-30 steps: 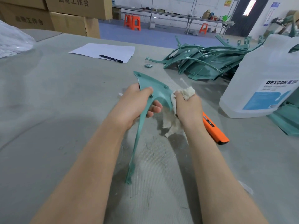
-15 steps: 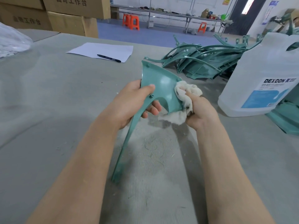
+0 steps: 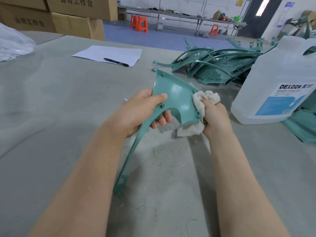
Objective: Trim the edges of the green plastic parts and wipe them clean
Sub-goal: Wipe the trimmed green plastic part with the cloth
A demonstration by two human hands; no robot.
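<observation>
A green plastic part (image 3: pixel 176 96) with a broad fan-shaped top and a long curved leg is held above the grey table (image 3: pixel 51 117). My left hand (image 3: pixel 142 112) grips it at the left edge where the leg begins, thumb on the face. My right hand (image 3: pixel 215 115) is closed around a crumpled off-white cloth (image 3: pixel 205 100) pressed against the part's right edge. The leg's lower end (image 3: pixel 120 185) reaches down near the table between my forearms. A pile of more green parts (image 3: pixel 215 65) lies at the back right.
A large translucent DEXCON jug (image 3: pixel 280 86) stands at the right, with another green part (image 3: pixel 304 127) behind its base. A white sheet (image 3: pixel 109 53) with a black pen (image 3: pixel 116 62) lies at the back. Cardboard boxes (image 3: pixel 75 16) and a plastic bag (image 3: pixel 13 43) sit far left. Shavings litter the mat.
The part has been turned so its broad face points toward me and lifted higher. My right hand with the cloth has shifted to the part's right edge. The orange knife is hidden now.
</observation>
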